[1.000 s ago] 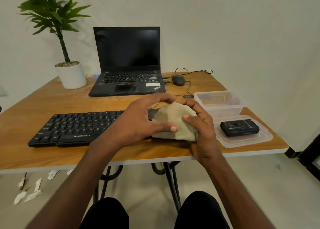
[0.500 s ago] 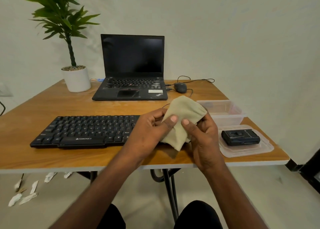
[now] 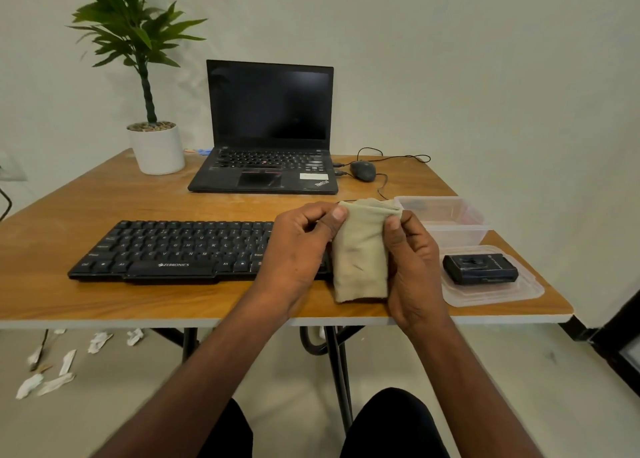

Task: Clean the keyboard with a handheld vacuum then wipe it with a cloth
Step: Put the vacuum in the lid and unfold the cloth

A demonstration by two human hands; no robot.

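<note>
Here, hands: the left hand [image 3: 294, 249] and right hand [image 3: 414, 267] each pinch a top corner of the cloth [image 3: 360, 253], thumbs in front, other fingers curled.
Cloth: beige, folded, hanging flat between the hands above the near table edge.
Keyboard: black keyboard [image 3: 180, 249] lies left of the hands; the left hand hides its right end.
Right of the hands: a clear lid [image 3: 519, 293] with a small black device [image 3: 481, 269] on it, possibly the vacuum, though I cannot tell.
Beyond the right hand: a clear tub [image 3: 450, 220], just behind the lid.
Further back: an open laptop [image 3: 266, 128] with a dark screen, a corded mouse [image 3: 363, 170] to its right, a potted plant [image 3: 152, 139] to its left.
Surface: wooden table [image 3: 86, 198] on dark metal legs.
Room: plain pale wall; paper scraps [image 3: 52, 371] on the floor under the table's left side.
</note>
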